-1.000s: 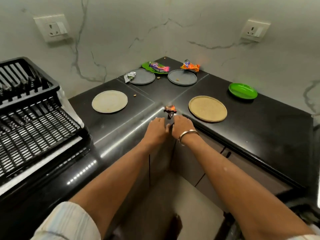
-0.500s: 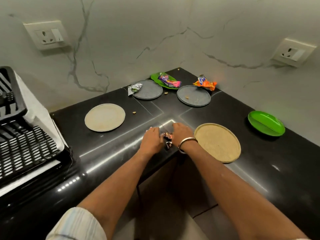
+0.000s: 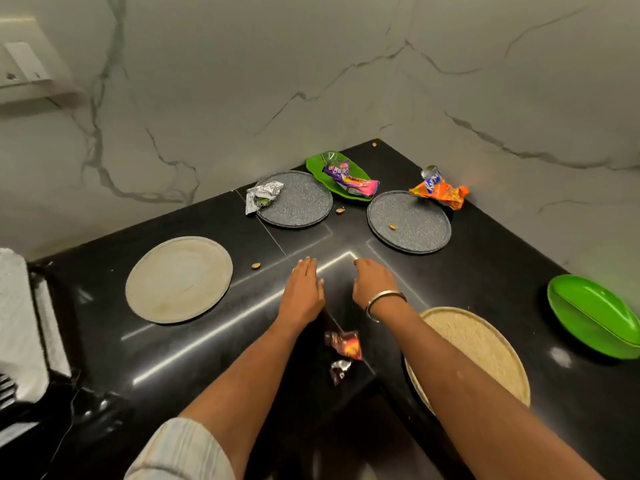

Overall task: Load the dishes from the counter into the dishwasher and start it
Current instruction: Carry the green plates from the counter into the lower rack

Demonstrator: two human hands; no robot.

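Your left hand and right hand reached empty, fingers extended, over the black stone counter, likely toward the grey speckled round plates.

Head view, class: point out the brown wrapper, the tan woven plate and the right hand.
brown wrapper [image 3: 343, 344]: head view, middle of its crumpled face.
tan woven plate [image 3: 485, 344]: head view, bare woven surface.
right hand [image 3: 374, 282]: head view, back of the hand.
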